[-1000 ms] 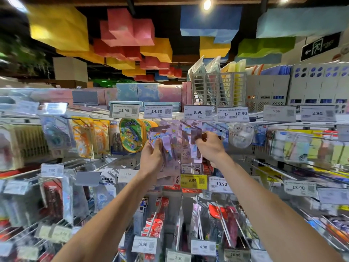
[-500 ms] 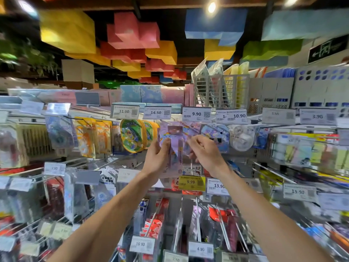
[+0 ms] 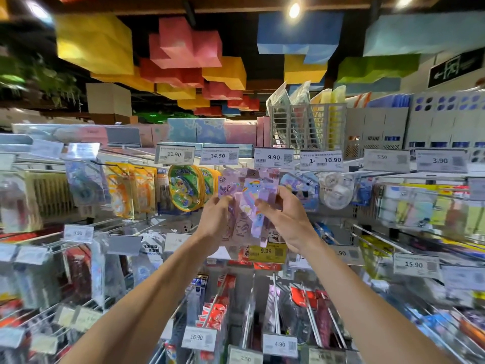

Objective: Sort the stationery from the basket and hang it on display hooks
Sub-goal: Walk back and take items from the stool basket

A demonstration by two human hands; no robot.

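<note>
Two hands hold a small bundle of purple packs [image 3: 253, 195] up at the display, just below the 9.90 tag [image 3: 273, 157] and right of the green round packs [image 3: 183, 189]. The left hand [image 3: 215, 222] pinches the bundle's left edge, thumb on the near face. The right hand [image 3: 287, 223] curls round the right edge, thumb tip on the front pack. Both grips are closed on the purple packs. The hook meant to take them is hidden behind the bundle, so it cannot be told whether any hang hole is already threaded. Handling, as a judgement: the packs look like thin card under clear plastic, so they should be light, moderately stiff and slick face to face. A loose bundle is therefore likely to fan or slide. Take hold at the side edges near the top, leaving the hang hole free, and avoid squeezing the clear front. One grip should steady the bundle from below while the other guides a single pack onto the hook. No basket is in view.
</note>
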